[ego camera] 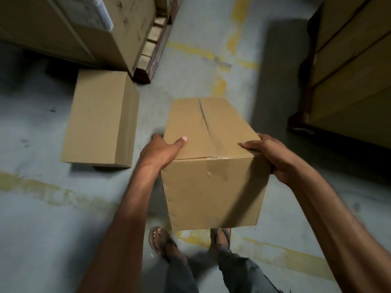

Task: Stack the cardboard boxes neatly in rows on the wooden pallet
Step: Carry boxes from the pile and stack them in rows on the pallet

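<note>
Down at far left, a stack of large brown cardboard cartons point(63, 32) rises out of the top corner, one carrying a pale label at its upper edge. Just right of that stack, the dark-edged wooden pallet point(155, 41) shows its light slats and a reddish-brown corner block. Nearer than both, a plain brown cardboard box point(99, 121) lies flat on the grey concrete floor point(31, 229), apart from anything I hold. Faded yellow painted lines point(42, 191) cross the floor from the left edge toward my feet, and others run away into the distance past the pallet.

My left hand point(163, 151) grips the near left corner of the oblong brown cardboard box with a taped top seam point(211, 166), thumb lying on the lid and fingers wrapped down the left side. That box is lifted off the floor, in the middle of the view above my sandalled feet point(160, 242), its long axis pointing away from me. My right hand point(273, 157) clasps the near right corner, fingers spread across the top edge, palm against the side.

At far right another stack of tall brown cartons point(355, 70) sits on a second dark wooden pallet point(300, 121), well apart from the box I carry.
</note>
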`<state>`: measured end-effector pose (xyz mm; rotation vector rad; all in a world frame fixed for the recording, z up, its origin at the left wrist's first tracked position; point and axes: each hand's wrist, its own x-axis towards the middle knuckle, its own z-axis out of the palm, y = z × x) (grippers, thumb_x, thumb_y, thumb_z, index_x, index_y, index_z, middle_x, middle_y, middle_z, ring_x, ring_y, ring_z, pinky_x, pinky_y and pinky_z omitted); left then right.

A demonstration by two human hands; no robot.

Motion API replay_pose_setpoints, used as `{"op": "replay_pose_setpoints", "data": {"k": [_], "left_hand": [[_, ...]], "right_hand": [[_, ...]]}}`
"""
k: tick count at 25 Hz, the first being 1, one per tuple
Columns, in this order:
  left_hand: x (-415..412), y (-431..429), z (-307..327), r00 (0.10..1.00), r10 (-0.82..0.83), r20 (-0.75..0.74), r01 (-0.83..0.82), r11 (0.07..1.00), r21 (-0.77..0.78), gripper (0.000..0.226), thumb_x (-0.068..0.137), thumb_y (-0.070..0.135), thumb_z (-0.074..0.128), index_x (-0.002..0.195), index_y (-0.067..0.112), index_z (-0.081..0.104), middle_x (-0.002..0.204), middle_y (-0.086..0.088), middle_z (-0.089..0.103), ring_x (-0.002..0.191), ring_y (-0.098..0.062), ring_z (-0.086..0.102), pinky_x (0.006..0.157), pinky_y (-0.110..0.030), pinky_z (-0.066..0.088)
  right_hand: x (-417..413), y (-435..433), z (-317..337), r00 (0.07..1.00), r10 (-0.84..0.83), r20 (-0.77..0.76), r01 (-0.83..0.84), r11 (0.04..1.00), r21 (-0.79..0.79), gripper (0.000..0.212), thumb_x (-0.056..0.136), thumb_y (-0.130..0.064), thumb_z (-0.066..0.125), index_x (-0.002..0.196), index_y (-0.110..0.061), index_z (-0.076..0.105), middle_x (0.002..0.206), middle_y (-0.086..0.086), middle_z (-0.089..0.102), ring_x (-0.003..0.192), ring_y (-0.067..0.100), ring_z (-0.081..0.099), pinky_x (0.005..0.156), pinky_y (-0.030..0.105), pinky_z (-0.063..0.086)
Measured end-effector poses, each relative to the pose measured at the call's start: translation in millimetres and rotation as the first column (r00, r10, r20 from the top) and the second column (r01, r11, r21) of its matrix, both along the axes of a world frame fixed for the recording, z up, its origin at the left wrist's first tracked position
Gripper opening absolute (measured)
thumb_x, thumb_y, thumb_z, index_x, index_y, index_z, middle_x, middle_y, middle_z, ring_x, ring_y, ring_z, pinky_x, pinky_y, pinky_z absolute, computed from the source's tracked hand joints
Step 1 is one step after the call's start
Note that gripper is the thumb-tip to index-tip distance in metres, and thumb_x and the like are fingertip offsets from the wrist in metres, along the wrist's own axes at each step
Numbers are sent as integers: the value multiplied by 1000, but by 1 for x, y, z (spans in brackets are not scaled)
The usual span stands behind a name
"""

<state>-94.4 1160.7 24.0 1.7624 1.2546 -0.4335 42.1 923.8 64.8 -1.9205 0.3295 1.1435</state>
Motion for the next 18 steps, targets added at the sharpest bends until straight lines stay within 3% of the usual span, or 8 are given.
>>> {"op": "replay_pose_setpoints", "data": {"k": [3, 5, 7, 10, 14, 16, 18], "left_hand": [[-18, -46, 75, 985, 106, 140, -93, 991, -93, 101, 80, 64, 74, 146, 7, 23, 139, -7, 57, 122, -30, 60, 103, -46, 52], [-42, -74, 123, 969, 80, 235, -58, 993, -99, 86, 77, 59, 81, 131, 14, 32, 123, -3, 66, 110, -24, 67, 96, -44, 57], [-76, -92, 163, 955, -6, 295, 27, 997, -68, 81, 66, 65, 86, 120, 30, 36, 112, 3, 70, 102, -19, 71, 90, -45, 59], [-105, -117, 207, 921, -129, 368, 187, 974, -127, 100, 54, 71, 89, 136, 39, 41, 123, 5, 70, 110, -12, 69, 97, -44, 57], [-101, -163, 243, 812, -275, 514, 354, 933, -59, 80, 73, 45, 90, 139, 29, 48, 127, 8, 66, 114, -9, 65, 105, -44, 53], [-103, -184, 267, 753, -329, 570, 435, 899, -55, 74, 76, 40, 90, 138, 33, 50, 126, 12, 68, 114, -6, 66, 104, -41, 54], [-109, -212, 295, 688, -407, 601, 548, 835, -61, 72, 78, 34, 89, 139, 37, 50, 126, 13, 69, 115, -5, 66, 102, -35, 54]], "right_hand": [[-25, -47, 74, 1000, -22, -11, 23, 998, 66, 58, 82, -20, 84, 130, -32, 52, 116, -5, 64, 106, 20, 61, 96, 43, 53], [-48, -89, 118, 1000, -15, 0, 15, 997, 73, 90, 71, -16, 92, 146, -30, 43, 131, -2, 58, 118, 24, 56, 104, 46, 49], [-77, -138, 159, 999, -4, 39, 0, 995, 100, 114, 55, -18, 97, 150, -31, 38, 137, -2, 53, 125, 23, 52, 107, 44, 46], [-124, -184, 204, 994, -75, 78, 56, 973, 223, 117, 49, -17, 98, 145, -41, 34, 132, -7, 52, 122, 20, 53, 97, 37, 50], [-162, -209, 231, 954, -99, 283, 26, 967, 252, 117, 68, -5, 94, 155, -39, 24, 136, -12, 50, 126, 18, 50, 87, 28, 54], [-180, -237, 247, 936, -175, 306, 81, 951, 297, 114, 73, -11, 92, 158, -41, 23, 146, -15, 41, 123, 14, 48, 71, 20, 58], [-207, -278, 264, 915, -213, 341, 97, 940, 327, 114, 74, -21, 92, 158, -47, 21, 148, -25, 32, 126, 12, 46, 68, 13, 55]]}}
